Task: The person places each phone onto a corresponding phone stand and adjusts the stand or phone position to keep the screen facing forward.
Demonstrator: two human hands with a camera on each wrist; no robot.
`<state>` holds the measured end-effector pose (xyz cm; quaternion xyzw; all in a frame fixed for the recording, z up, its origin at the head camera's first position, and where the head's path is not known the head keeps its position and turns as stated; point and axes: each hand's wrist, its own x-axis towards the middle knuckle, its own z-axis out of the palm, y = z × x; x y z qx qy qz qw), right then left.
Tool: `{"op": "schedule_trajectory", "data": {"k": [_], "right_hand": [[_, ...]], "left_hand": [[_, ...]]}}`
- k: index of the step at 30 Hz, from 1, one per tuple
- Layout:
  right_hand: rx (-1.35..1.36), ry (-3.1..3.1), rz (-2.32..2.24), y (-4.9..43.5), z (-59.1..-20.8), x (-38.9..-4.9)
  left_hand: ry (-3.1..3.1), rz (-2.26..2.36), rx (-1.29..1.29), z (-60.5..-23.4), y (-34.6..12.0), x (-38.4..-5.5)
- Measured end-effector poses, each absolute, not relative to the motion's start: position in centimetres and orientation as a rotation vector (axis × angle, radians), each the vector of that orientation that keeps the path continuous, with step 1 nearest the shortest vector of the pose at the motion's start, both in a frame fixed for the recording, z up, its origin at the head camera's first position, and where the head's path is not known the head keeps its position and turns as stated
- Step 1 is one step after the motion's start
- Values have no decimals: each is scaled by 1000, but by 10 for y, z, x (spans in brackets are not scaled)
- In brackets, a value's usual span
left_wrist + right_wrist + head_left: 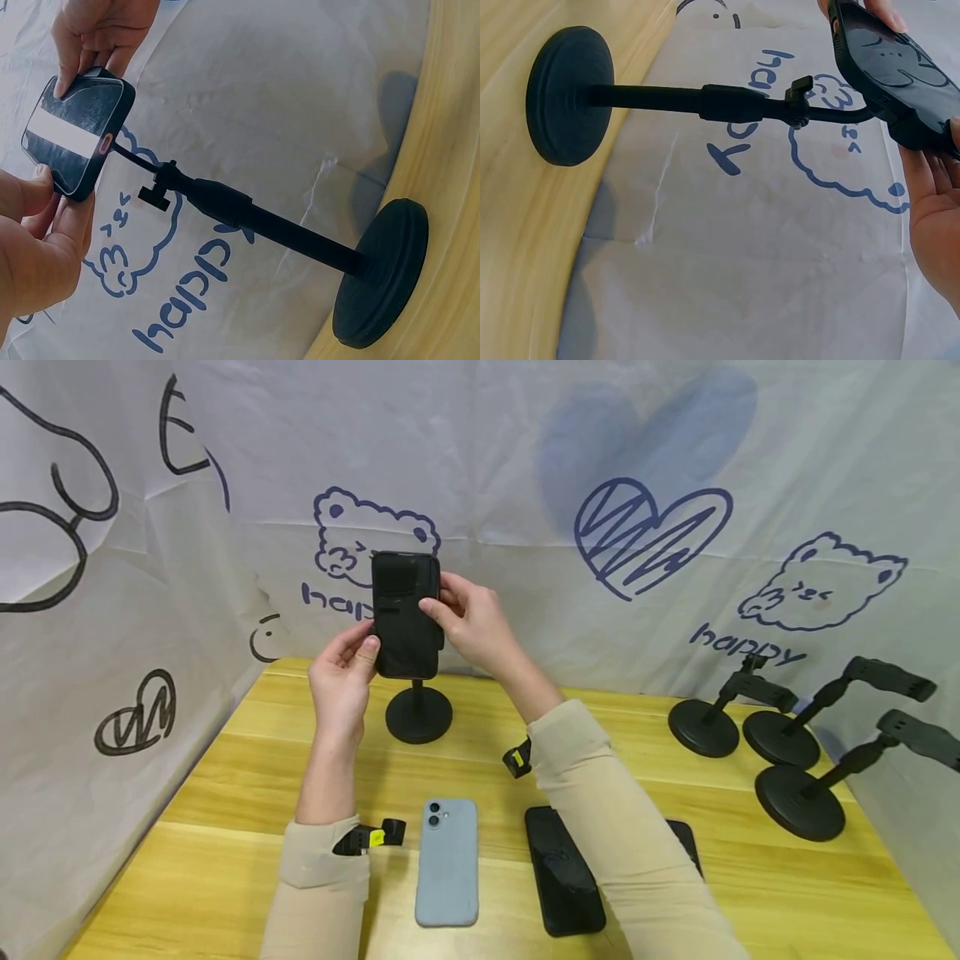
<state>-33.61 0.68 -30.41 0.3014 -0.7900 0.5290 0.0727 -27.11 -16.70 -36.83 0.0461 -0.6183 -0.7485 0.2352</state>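
A black smartphone (pixel 406 643) stands upright at the top of a black phone stand (pixel 418 714), its dark screen facing me. My left hand (pixel 342 672) pinches its lower left edge, thumb on the front and fingers behind. On the upper right side, my right hand (pixel 476 618) grips it the same way, the thumb lying over the screen's edge. In the left wrist view the stand's pole (pixel 296 232) runs from its round base (pixel 382 274) up behind the phone (pixel 79 135). The holder behind the phone is mostly hidden; part of it shows in the right wrist view.
A light blue phone (pixel 447 864) lies back up on the wooden table (pixel 247 793). Dark phones (pixel 566 872) lie to its right, partly under my right sleeve. Three more black stands (pixel 798 802) stand at the right edge. A white sheet with drawings hangs behind.
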Motion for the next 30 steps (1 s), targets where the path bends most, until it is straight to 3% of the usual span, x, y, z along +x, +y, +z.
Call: {"op": "schedule_trajectory", "data": {"k": [30], "right_hand": [[933,-2359,1467,9,-319,-327]], "left_hand": [[-1718,-1974,130,-371,-166,-272]]}}
